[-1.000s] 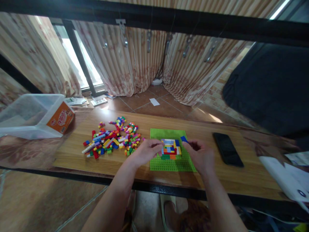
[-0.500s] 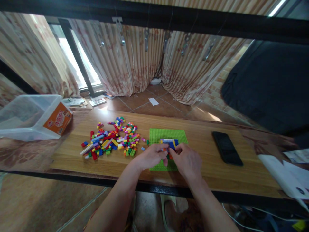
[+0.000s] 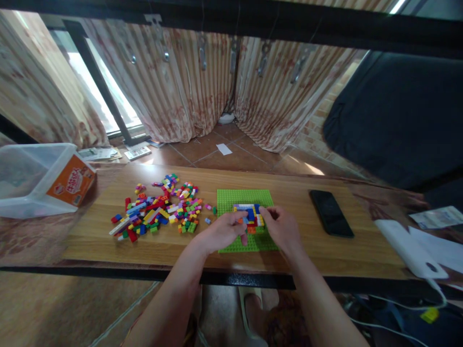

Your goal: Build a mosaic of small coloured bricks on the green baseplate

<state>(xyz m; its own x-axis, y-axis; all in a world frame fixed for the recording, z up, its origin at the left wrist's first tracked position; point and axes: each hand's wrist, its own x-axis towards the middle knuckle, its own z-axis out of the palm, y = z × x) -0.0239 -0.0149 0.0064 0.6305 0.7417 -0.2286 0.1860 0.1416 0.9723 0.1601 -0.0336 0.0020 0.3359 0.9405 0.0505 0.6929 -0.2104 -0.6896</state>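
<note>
Brick build [image 3: 252,215] sat on the green studded baseplate [image 3: 244,195], near the middle of our wooden board [image 3: 296,193], right between our two hands. Label-wise, the only readable-ish thing was the orange sticker [image 3: 61,179] on the clear plastic box [image 3: 20,206] off to the left: chunky white Chinese characters, the first looking like 牛 and the last like 人, with a little cartoon [image 3: 86,172] beside them, but the middle was too soft for us to swear to. We also had a white booklet [image 3: 138,153] with dark print just beyond the board, too tiny to make out, and our phone [image 3: 331,213] showed a dark screen.

As for the build, it was a blocky patchwork: a pale strip along the far edge, dark blue at the far right corner and around the middle, yellow and white down the right side, some red, and orange at the near edge. Our left hand [image 3: 222,233] covered part of its left side, fingers loosely apart, one stretched over towards the blue bits; our right hand [image 3: 282,229] had thumb and index nearly together at the right edge. We couldn't tell if either had a brick pinched. Loose bricks [image 3: 155,212] lay heaped on the board's left side
</note>
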